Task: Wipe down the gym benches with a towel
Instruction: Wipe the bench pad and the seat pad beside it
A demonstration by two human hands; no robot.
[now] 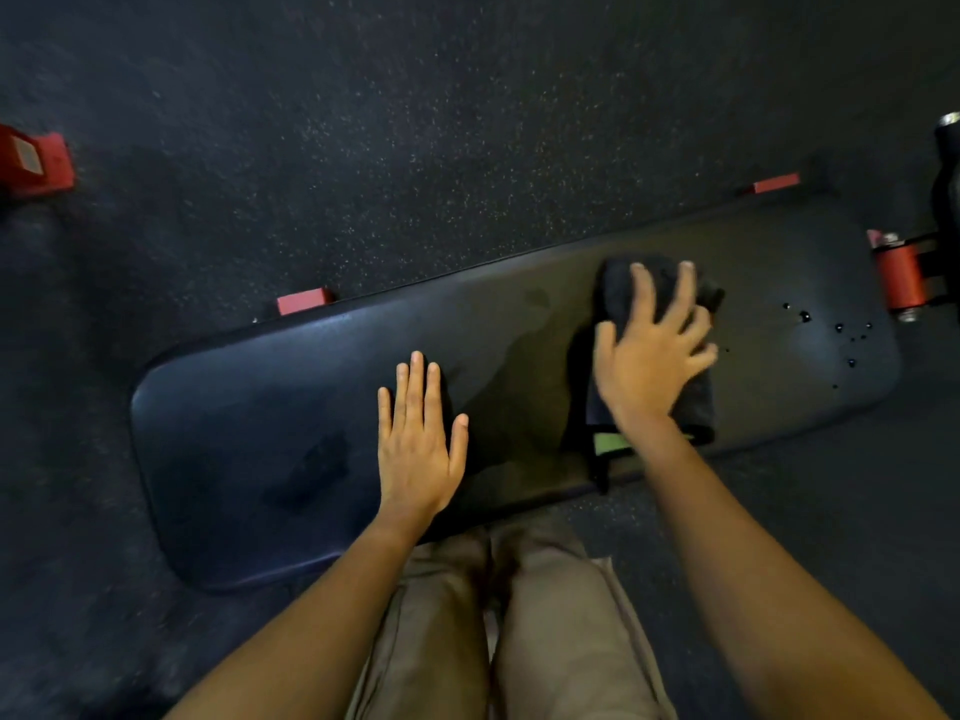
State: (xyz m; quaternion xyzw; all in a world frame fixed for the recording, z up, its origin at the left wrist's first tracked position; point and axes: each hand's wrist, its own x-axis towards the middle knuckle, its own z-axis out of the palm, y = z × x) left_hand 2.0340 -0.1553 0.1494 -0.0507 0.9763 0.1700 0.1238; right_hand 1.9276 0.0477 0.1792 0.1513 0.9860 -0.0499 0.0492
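Observation:
A long black padded gym bench (260, 433) lies across the view, tilted up toward the right. My left hand (418, 439) rests flat on the pad near its middle, fingers together, holding nothing. To the right, my right hand (652, 350) presses down with spread fingers on a folded dark towel (693, 402) that has a green tag at its near edge. Several water droplets (831, 330) sit on the pad right of the towel. A damp streak shows between my two hands.
Dark speckled rubber flooring (389, 122) surrounds the bench. Red frame feet (304, 301) poke out behind the pad, a red bracket (901, 275) with black hardware stands at the right end, and another red piece (31, 161) sits far left. My legs in tan trousers (519, 615) are below the bench.

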